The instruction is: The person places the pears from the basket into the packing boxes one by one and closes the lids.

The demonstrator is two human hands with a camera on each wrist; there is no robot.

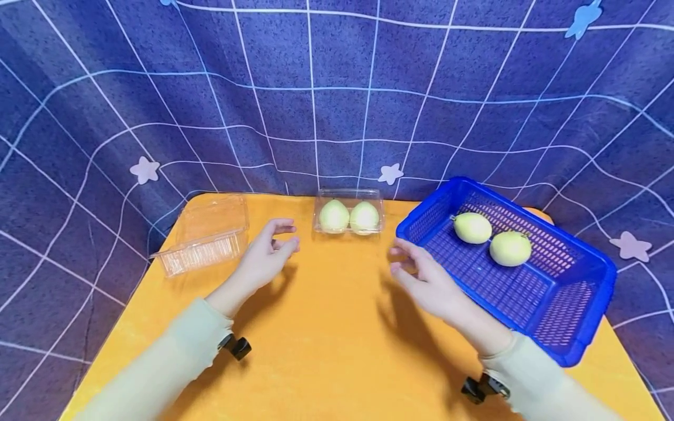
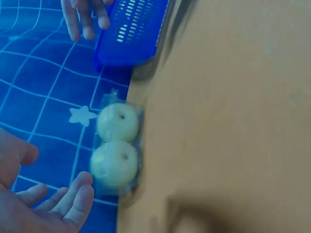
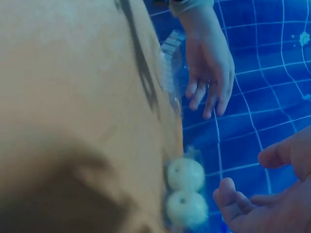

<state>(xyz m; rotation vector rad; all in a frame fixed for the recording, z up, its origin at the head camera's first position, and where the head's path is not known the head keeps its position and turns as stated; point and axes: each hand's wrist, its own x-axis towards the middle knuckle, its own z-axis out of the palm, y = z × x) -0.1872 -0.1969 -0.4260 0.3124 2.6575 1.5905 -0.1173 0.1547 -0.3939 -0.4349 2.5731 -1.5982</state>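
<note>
My left hand (image 1: 263,257) hovers above the table with relaxed fingers, holding nothing. An open see-through plastic box (image 1: 206,252) lies just left of it. My right hand (image 1: 433,285) is held over the table at the near left side of a blue basket (image 1: 532,327), fingers loosely bent and nothing in them. Inside that basket sit two pale yellow-green pears, a left pear (image 1: 473,227) and a right pear (image 1: 509,248). Between and beyond both hands, a see-through box (image 1: 350,194) contains two more pears (image 2: 114,162) side by side.
An orange-yellow table top (image 1: 326,339) carries everything. Behind it and along its sides hangs a dark blue curtain (image 1: 337,111) with a white grid and star shapes. The box with pears stands at the table's back edge, close to the curtain.
</note>
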